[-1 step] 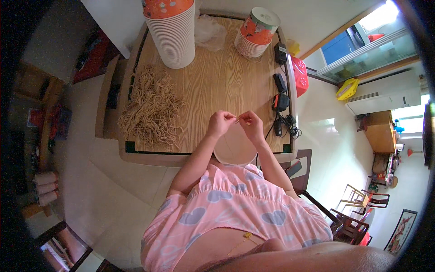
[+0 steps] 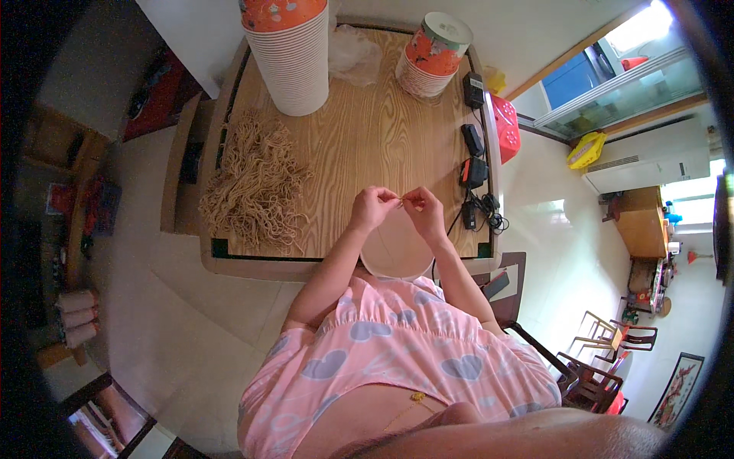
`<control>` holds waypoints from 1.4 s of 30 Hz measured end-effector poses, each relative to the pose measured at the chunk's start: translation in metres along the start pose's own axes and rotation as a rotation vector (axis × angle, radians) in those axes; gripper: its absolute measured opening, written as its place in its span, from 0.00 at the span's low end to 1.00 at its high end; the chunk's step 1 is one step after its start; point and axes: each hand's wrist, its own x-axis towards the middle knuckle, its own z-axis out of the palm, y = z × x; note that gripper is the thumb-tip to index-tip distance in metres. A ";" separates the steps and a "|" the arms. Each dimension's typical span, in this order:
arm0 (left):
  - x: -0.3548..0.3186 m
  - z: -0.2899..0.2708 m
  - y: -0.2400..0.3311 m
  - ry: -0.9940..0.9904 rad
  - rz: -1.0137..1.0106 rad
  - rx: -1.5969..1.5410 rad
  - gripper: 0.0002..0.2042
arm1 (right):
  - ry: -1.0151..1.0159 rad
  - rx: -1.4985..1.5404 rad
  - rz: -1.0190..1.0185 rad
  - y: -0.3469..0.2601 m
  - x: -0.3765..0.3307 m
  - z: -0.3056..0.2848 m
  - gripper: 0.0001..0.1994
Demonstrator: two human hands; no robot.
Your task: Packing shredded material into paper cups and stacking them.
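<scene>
My left hand (image 2: 373, 206) and my right hand (image 2: 425, 210) meet fingertip to fingertip over the near edge of the table. Both are closed in a pinch, and what they pinch is too small to make out. Below them, between my forearms, is a pale, rounded, tub-like thing (image 2: 397, 249) with a faint thin line across it. To the left of my hands lies a loose, tangled heap of tan cords (image 2: 256, 183).
On the wood-grain table (image 2: 355, 145) stand a tall stack of paper tubs (image 2: 292, 73) and a shorter stack (image 2: 428, 65). Crumpled clear plastic (image 2: 355, 55) lies between them. Black power adapters (image 2: 474, 172) and cables line the right edge. A red plastic stool (image 2: 506, 126) stands beyond it.
</scene>
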 end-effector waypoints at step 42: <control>0.010 0.012 -0.004 -0.024 -0.072 -0.199 0.06 | -0.026 0.013 0.025 -0.001 0.004 0.000 0.04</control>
